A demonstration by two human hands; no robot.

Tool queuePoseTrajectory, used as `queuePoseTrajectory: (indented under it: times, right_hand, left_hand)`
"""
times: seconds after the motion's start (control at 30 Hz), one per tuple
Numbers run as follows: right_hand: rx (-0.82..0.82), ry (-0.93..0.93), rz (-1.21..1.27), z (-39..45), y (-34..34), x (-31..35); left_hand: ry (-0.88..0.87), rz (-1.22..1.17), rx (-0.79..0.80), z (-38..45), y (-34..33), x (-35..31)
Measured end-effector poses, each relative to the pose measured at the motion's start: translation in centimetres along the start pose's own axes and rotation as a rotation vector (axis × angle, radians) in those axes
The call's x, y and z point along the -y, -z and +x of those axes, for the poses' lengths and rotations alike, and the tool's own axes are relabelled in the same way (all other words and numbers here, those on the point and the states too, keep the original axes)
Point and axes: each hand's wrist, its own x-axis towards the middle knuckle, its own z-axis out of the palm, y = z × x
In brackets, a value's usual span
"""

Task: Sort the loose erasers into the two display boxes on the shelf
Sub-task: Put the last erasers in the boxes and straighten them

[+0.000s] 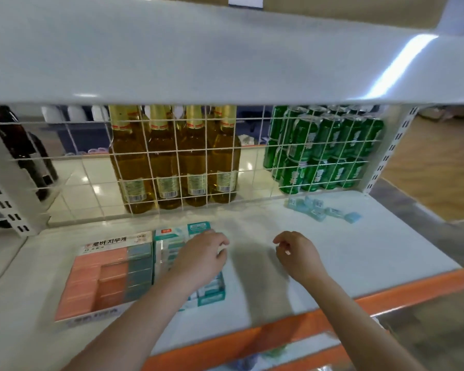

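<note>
Spanning the whole view, a white shelf (332, 253) with an orange front edge carries everything, backed by a white wire grid (172, 156). Behind the grid stand amber bottles (172, 162) and, to the right, stacked green cans (322, 153). On the shelf's left part sit two display boxes side by side: a box with pink and teal erasers (102, 279), and just right of it a teal-and-white box (172, 247), partly hidden by the left arm. The left hand (201, 255) hovers over that second box, fingers curled; blur hides whether it holds anything. The right hand (296, 254) is above the bare shelf near the middle, fingers loosely curled, nothing visible in it. The loose erasers (322, 208), small light-blue pieces, lie in a cluster at the back right, just before the cans and well apart from both hands.
</note>
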Motion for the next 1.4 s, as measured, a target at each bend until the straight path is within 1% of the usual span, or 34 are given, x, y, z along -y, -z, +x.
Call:
queuePoseTrajectory:
  times: [0.3,0.43,0.57,0.67,0.8,0.9,1.13,1.27,1.4]
  right_hand:
    - [-0.054,-0.139,-0.003,2.3,3.3,-7.3]
    - [-0.094,-0.158,-0.007,4.3,4.3,-9.7]
    - [-0.135,-0.139,-0.019,6.0,4.7,-11.2]
    - [-0.134,-0.095,-0.044,6.9,4.6,-11.8]
    - [-0.080,-0.007,-0.055,7.9,4.6,-12.0]
    - [-0.044,0.009,-0.114,8.3,4.5,-12.3]
    - [-0.077,0.008,-0.198,8.0,4.7,-13.0]
    - [-0.072,-0.028,-0.217,7.6,4.8,-13.0]
    - [-0.100,-0.060,-0.212,7.3,4.8,-12.7]
  left_hand:
    - [-0.041,0.074,0.135,6.6,-4.8,-4.7]
    - [-0.065,0.107,0.157,9.5,-6.4,-6.5]
    - [-0.066,0.129,0.157,12.1,-7.9,-7.3]
    - [-0.090,0.159,0.158,13.7,-8.8,-7.8]
    - [-0.113,0.239,0.219,15.8,-10.0,-8.5]
    - [-0.121,0.264,0.269,17.0,-10.8,-9.2]
    - [-0.094,0.349,0.359,19.5,-11.6,-10.2]
    - [-0.105,0.378,0.356,19.7,-11.7,-10.1]
    - [-0.127,0.396,0.284,19.3,-11.3,-10.3]
